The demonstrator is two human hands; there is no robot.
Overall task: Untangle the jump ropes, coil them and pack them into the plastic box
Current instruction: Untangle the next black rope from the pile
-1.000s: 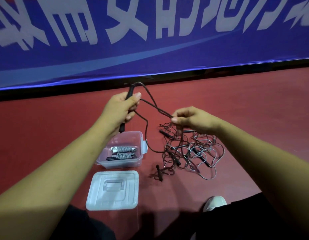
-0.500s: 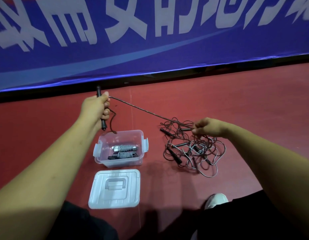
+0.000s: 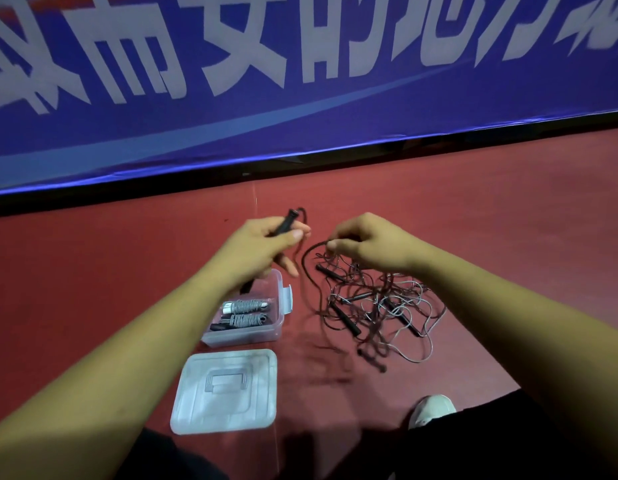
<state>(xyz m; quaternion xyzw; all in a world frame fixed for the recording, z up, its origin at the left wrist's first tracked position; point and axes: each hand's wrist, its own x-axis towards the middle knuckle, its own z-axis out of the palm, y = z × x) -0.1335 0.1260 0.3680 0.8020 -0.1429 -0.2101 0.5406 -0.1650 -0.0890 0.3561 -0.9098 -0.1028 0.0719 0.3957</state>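
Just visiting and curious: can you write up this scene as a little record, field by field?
left-hand grip: holds a slim black rope handle
right-hand grip: pinches a thin dark cord
tangle: heap of dark jump ropes on the red floor
box: clear plastic box, open, two coiled grey ropes inside
lid: translucent plastic lid flat on the floor, nearer the person than the box
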